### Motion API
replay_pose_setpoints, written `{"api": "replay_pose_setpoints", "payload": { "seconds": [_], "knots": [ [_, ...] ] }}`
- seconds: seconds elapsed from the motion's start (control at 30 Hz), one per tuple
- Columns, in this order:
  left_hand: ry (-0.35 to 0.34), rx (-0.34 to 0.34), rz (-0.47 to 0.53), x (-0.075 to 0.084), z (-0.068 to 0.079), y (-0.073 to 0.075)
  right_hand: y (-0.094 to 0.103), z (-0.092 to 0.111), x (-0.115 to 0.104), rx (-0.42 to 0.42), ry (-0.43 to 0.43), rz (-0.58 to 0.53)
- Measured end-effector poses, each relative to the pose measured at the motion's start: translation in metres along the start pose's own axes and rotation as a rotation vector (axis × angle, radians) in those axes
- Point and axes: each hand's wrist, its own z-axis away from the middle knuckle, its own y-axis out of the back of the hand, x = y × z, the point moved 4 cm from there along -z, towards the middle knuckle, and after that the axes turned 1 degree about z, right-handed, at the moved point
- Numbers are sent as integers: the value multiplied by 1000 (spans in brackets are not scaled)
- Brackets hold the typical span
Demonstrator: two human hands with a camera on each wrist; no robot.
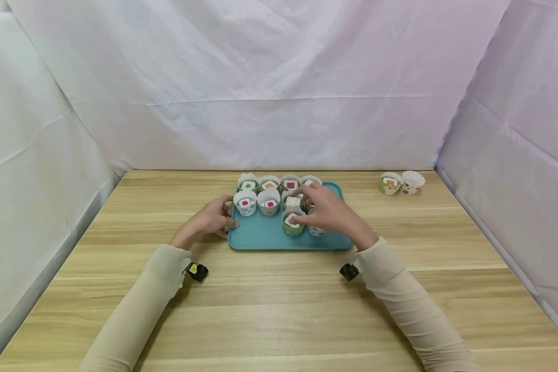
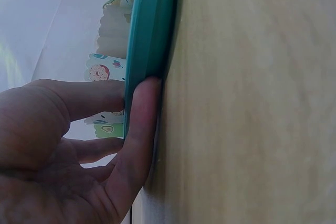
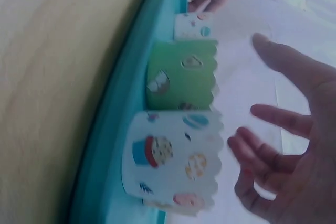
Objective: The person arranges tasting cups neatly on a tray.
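Note:
A teal tray (image 1: 256, 237) lies on the table with several paper baking cups, each visible opening holding a small white block-like piece with a coloured middle. My left hand (image 1: 212, 216) grips the tray's left edge, fingers on the rim and against its outer side (image 2: 134, 124). Above the cups on the right half hovers my right hand (image 1: 330, 209), fingers spread and loosely bent, holding nothing in the right wrist view. Beneath it are a green cup (image 3: 181, 74) and a white printed cup (image 3: 168, 156). On the left stand a white cup (image 1: 245, 206) and a greyish cup (image 1: 268, 206).
Two more paper cups stand at the table's back right: a green one (image 1: 390, 185) with an orange-topped piece and a white one (image 1: 413, 184). White cloth (image 1: 279, 93) hangs behind and at both sides of the wooden table (image 1: 279, 310).

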Motion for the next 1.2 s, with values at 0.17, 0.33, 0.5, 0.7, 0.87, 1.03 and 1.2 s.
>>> {"api": "replay_pose_setpoints", "payload": {
  "seconds": [0.17,0.33,0.5,0.7,0.87,1.03,1.2],
  "knots": [
    [-1,0,12,-1,0,0,16,4,8,100,80,-110],
    [-3,-3,9,-2,1,0,31,10,23,171,32,-172],
    [0,1,2,-4,2,3,46,17,40,268,-28,-236],
    [-1,-4,10,-7,2,1,69,36,68,385,-63,-230],
    [-3,-6,11,-8,2,0,86,61,100,434,-147,-223],
    [-14,-6,8,-6,2,0,95,82,131,474,-240,-228],
    [-4,-1,5,-9,2,1,98,92,160,521,-303,-236]
  ]
}}
